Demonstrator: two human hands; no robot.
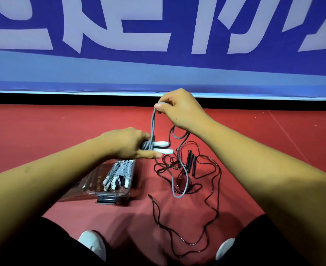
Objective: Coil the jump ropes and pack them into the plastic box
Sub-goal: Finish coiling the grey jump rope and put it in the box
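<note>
You're mid-coil: left hand (128, 144) grips the white handles (163, 147), right hand (179, 110) pinches the grey rope (153, 123); wrap on, taking up the slack.

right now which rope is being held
The grey rope: left hand grips its white handles, right hand pinches its cord. The dark ropes lie loose.

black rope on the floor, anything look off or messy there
Yes. The black jump rope sprawls in a loose tangle on the red floor right of the plastic box. The slack of the grey rope being coiled lies across that tangle, so the two could snag. Nothing looks damaged.
</note>
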